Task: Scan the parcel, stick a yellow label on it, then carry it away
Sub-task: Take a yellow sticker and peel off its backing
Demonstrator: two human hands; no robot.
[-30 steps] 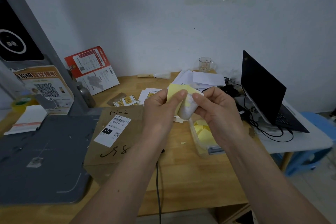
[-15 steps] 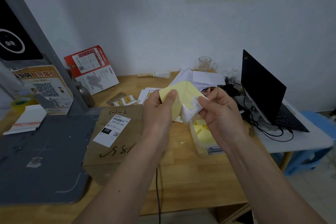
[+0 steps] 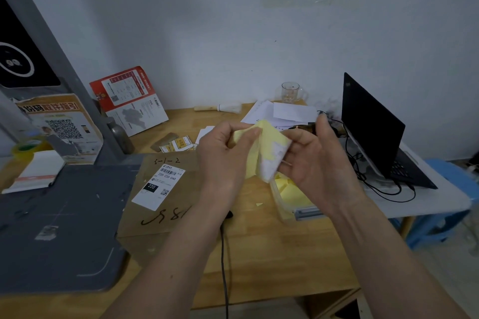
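Dim, even indoor light, soft shadows, slight motion blur, wide-angle bending at edges.

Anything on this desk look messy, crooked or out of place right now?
A small yellow scrap lies loose on the wooden desk beside the clear box of yellow labels; papers sit in an untidy heap at the back.

I count two hands, left [image 3: 223, 155] and right [image 3: 311, 160], one yellow label [image 3: 261, 142] between them, one parcel [image 3: 166, 204] lower left, one laptop [image 3: 373, 132] right, one glass mug [image 3: 291, 92].
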